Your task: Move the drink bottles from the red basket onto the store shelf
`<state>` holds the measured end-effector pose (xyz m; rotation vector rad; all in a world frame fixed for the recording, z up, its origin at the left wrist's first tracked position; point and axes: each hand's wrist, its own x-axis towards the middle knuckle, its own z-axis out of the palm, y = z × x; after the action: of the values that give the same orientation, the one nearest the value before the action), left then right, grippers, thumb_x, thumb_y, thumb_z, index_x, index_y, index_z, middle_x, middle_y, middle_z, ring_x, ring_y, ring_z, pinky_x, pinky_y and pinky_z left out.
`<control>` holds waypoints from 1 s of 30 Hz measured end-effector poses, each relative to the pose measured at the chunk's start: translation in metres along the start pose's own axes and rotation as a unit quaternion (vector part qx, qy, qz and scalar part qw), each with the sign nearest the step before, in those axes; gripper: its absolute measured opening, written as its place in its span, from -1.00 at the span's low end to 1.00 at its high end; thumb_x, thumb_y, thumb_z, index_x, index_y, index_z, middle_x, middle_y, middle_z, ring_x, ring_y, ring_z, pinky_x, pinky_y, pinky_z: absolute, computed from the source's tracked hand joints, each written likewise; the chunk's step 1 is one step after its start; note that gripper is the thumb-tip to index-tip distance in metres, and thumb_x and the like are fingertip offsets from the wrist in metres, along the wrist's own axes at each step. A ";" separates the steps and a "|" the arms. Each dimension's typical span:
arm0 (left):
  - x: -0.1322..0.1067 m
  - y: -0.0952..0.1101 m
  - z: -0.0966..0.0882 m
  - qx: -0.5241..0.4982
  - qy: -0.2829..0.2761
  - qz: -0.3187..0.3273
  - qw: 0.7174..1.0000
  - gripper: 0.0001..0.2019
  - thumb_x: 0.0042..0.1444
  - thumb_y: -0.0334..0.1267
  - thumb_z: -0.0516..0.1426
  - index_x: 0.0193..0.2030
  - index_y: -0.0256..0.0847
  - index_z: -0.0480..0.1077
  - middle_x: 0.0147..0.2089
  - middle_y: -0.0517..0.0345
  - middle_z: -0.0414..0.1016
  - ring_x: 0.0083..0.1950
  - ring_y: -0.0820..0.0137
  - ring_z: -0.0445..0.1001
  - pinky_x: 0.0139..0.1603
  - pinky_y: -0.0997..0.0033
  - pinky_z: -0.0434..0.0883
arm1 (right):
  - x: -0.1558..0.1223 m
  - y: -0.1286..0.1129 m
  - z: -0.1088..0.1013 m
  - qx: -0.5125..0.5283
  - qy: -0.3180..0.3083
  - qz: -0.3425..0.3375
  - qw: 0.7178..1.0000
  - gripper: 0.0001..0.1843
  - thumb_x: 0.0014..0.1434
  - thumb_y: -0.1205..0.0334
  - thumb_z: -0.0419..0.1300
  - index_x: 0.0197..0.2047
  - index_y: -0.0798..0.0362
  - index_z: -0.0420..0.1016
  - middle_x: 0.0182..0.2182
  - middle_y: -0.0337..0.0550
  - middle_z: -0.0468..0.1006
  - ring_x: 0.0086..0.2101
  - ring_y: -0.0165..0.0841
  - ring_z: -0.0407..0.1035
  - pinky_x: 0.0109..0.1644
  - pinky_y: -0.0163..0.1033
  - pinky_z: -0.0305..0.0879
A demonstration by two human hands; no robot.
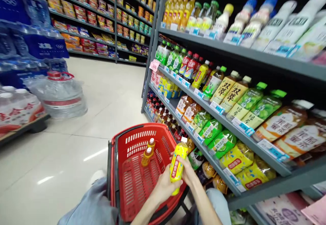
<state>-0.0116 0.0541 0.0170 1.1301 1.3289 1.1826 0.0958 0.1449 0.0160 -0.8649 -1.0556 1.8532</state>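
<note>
A yellow drink bottle [177, 164] with a white cap is held in both hands over the right side of a red shopping basket [132, 140]. My left hand [165, 184] wraps round its lower part, the thumb lying across the front. My right hand [187, 171] grips the bottle's right side higher up, its fingers closed on the label. The bottle stands nearly upright with its cap on. Inside the basket, two small bottles of amber drink [147, 157] with white caps stand close together near the far left wall.
Drink shelves [229, 130] rise on the right, stocked with bottled teas, sodas and milk drinks. On the left are a large water jug [62, 96], stacked blue water packs [43, 45] and a low pallet [25, 128]. Noodle shelves [99, 21] stand at the back beyond the tiled floor [102, 86].
</note>
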 end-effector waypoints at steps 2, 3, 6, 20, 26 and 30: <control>-0.002 0.006 -0.006 0.066 0.021 -0.001 0.998 -0.44 -0.01 -0.30 0.23 0.18 -0.24 0.32 -0.02 -0.03 0.58 0.01 0.10 0.55 0.04 0.20 0.41 | 0.004 0.002 -0.003 -0.065 0.052 -0.049 0.995 -0.51 -0.08 0.00 0.51 -0.13 0.01 0.53 -0.17 -0.15 0.64 -0.13 -0.21 0.54 0.00 -0.16 0.47; -0.003 0.009 -0.010 0.104 0.040 -0.002 0.994 -0.41 0.00 -0.32 0.21 0.23 -0.26 0.30 0.02 -0.07 0.56 0.06 0.09 0.54 0.09 0.18 0.40 | 0.005 0.001 -0.005 -0.098 0.069 -0.076 0.990 -0.49 -0.09 0.00 0.52 -0.12 0.00 0.52 -0.16 -0.16 0.63 -0.10 -0.20 0.53 0.04 -0.15 0.46; -0.004 0.016 -0.022 0.199 0.108 0.011 0.974 -0.31 0.01 -0.40 0.19 0.35 -0.32 0.25 0.22 -0.16 0.45 0.25 0.09 0.41 0.31 0.16 0.27 | 0.007 -0.012 -0.006 -0.176 0.068 -0.142 0.972 -0.28 -0.11 0.01 0.53 0.09 -0.03 0.41 -0.02 -0.12 0.58 0.04 -0.12 0.47 0.16 -0.08 0.40; 0.005 0.029 -0.049 0.026 0.223 0.220 0.950 -0.37 0.04 -0.38 0.14 0.32 -0.15 0.36 0.26 -0.05 0.43 0.28 0.13 0.40 0.35 0.08 0.33 | -0.036 -0.166 0.104 -0.451 -0.210 -0.203 0.843 -0.21 -0.15 0.20 0.57 0.09 -0.13 0.26 0.13 -0.05 0.44 0.08 -0.11 0.45 0.06 -0.06 0.49; 0.005 0.047 -0.053 -0.006 0.290 0.237 0.927 -0.37 0.13 -0.28 0.14 0.38 -0.07 0.26 0.39 -0.06 0.26 0.40 0.09 0.28 0.37 0.01 0.31 | -0.035 -0.192 0.143 -0.594 -0.183 -0.299 0.724 -0.30 -0.09 0.17 0.55 0.07 -0.10 0.33 0.05 -0.13 0.50 0.00 -0.17 0.48 0.03 -0.10 0.47; 0.006 0.049 -0.062 -0.002 0.395 0.204 0.896 -0.42 0.20 -0.18 0.09 0.38 -0.08 0.21 0.45 -0.08 0.15 0.49 0.02 0.10 0.42 -0.17 0.19 | -0.015 -0.226 0.158 -0.593 -0.130 -0.349 0.714 -0.29 -0.09 0.06 0.54 0.03 -0.09 0.28 0.01 -0.09 0.53 -0.11 -0.17 0.52 -0.16 -0.12 0.53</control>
<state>-0.0721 0.0597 0.0679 0.9786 1.7167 2.1034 0.0397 0.1501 0.2863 -0.6535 -2.4224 0.4776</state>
